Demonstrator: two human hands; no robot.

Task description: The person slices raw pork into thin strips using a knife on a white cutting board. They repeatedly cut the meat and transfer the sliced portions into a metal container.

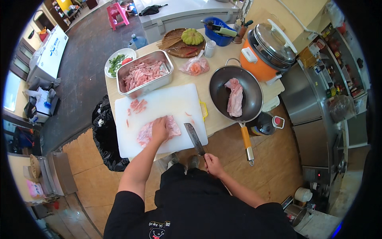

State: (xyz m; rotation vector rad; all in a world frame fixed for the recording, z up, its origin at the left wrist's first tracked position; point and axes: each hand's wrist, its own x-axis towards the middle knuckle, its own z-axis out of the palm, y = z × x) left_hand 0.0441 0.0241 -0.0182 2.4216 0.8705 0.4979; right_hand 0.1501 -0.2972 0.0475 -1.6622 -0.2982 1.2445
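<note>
A flat piece of raw meat [174,127] lies on a white cutting board [167,98]. My left hand [160,130] presses down on it with the palm, covering its middle. In my right hand [213,164] is the handle of a cleaver-like kitchen knife [194,137]; its dark blade reaches over the board's right front corner, apart from the meat. Small meat strips [138,106] lie on the board's left side, with a few scraps at the right. Behind the board stands a steel pan [149,86] filled with cut meat strips [144,74].
A wok [219,86] holding a long meat piece [235,98] stands at the right, its wooden handle jutting past the table edge. Farther back are an orange rice cooker [253,67], a wicker tray [176,53] and a plate of greens [112,56]. A black bin bag [103,134] hangs at the left.
</note>
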